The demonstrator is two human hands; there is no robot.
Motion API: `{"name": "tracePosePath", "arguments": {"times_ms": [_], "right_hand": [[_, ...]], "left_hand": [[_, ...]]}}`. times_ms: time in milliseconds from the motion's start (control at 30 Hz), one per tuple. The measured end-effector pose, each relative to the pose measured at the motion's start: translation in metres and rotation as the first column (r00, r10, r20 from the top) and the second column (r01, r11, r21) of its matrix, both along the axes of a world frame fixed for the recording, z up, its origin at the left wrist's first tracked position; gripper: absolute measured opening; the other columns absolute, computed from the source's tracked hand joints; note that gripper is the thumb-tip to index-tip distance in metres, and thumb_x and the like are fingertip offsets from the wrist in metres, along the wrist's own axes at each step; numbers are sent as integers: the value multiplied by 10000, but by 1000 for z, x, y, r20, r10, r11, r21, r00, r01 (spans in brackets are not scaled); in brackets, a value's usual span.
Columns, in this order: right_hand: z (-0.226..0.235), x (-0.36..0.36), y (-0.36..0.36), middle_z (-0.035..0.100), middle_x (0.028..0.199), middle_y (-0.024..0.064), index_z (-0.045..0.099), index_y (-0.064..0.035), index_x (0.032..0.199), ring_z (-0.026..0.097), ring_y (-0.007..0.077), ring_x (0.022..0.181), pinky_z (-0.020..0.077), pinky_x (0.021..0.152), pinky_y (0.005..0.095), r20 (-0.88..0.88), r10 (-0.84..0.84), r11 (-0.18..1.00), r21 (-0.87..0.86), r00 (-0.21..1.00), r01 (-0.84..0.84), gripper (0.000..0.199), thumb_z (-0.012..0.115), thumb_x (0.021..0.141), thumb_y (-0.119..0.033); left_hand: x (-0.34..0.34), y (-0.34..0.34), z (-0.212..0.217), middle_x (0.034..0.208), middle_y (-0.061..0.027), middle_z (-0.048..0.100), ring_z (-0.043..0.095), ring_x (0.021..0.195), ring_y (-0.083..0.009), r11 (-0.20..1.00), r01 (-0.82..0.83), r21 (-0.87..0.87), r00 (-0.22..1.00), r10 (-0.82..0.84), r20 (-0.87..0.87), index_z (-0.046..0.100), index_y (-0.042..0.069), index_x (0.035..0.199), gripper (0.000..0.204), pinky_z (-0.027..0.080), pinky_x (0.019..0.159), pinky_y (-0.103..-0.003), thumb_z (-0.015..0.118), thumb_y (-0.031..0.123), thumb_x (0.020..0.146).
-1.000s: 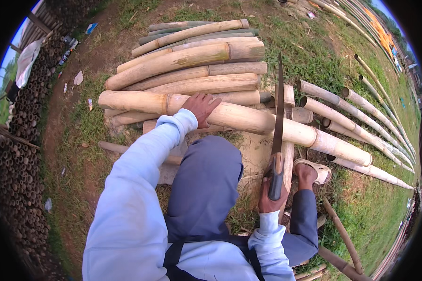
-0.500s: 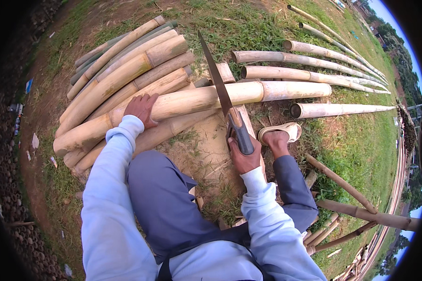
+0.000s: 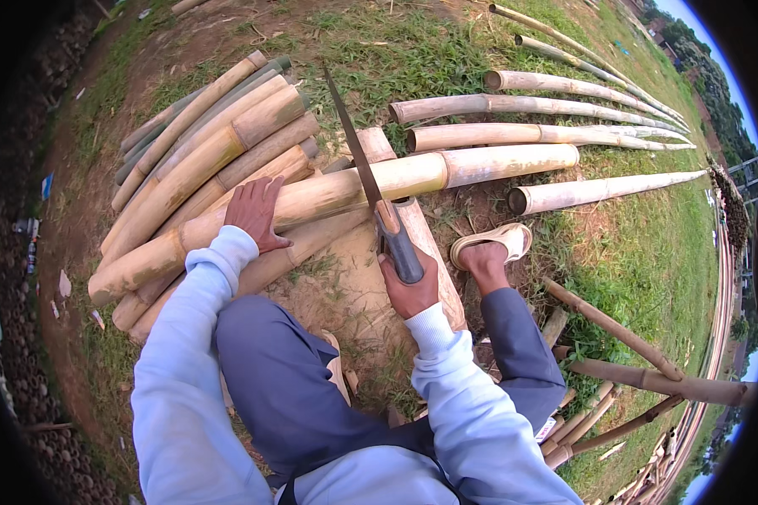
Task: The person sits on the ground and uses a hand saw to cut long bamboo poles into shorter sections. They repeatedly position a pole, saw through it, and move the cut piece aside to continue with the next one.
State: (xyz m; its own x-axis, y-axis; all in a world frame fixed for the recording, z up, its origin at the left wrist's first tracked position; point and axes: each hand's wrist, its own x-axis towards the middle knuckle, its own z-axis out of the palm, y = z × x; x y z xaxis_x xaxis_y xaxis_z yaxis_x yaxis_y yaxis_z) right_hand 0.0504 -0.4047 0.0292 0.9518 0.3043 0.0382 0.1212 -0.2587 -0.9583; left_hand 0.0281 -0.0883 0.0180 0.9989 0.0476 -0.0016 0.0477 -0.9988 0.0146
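Note:
A thick pale bamboo pole (image 3: 480, 167) lies crosswise, resting over a wooden block (image 3: 374, 145) and other bamboo. My left hand (image 3: 255, 215) presses on top of this pole with its fingers spread over the curve, left of the cut area. My right hand (image 3: 410, 286) is wrapped round the dark handle of a handsaw (image 3: 355, 143). Its blade crosses the pole and points away from me, up and slightly left. Whether the teeth have bitten into the bamboo, I cannot tell.
Cut bamboo lengths (image 3: 219, 147) are piled on the left. Long bamboo poles (image 3: 480, 105) lie on the grass to the right. My sandalled foot (image 3: 484, 252) stands right of a plank (image 3: 434, 261). A bamboo frame (image 3: 648, 383) rises at the lower right.
The whole scene has shifted slightly left in view. My left hand's fingers are more spread and sit a little farther right along the pole. The saw still crosses it at about the same place.

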Motion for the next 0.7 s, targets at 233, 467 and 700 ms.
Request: {"name": "tracePosePath", "arguments": {"times_ms": [233, 467, 700], "right_hand": [[-4, -6, 0, 695, 771, 139, 689, 20, 1021, 686, 190, 723, 525, 694, 345, 22, 22, 999, 31, 1000, -23, 175, 735, 905, -102], [5, -9, -17, 652, 761, 96, 674, 26, 1034, 613, 131, 695, 499, 660, 308, -94, 37, 999, 18, 995, -35, 166, 724, 912, -74], [49, -135, -118, 701, 804, 117, 695, 4, 1179, 700, 192, 697, 536, 685, 291, -165, 71, 977, -189, 984, -102, 321, 720, 859, 10]], "left_hand": [[41, -32, -14, 1278, -155, 578, 553, 1231, -325, 999, -41, 19, 993, 43, -107, 472, 25, 1380, 995, 429, 1079, -438, 898, 530, 636], [50, -35, -17, 1220, -162, 619, 608, 1167, -338, 999, -35, -6, 994, 35, -103, 512, 33, 1287, 824, 499, 1027, -423, 885, 447, 679], [46, -30, -18, 1277, -170, 594, 593, 1194, -348, 998, -53, -34, 987, 47, -150, 465, 29, 1365, 920, 481, 1048, -432, 905, 416, 656]]}}
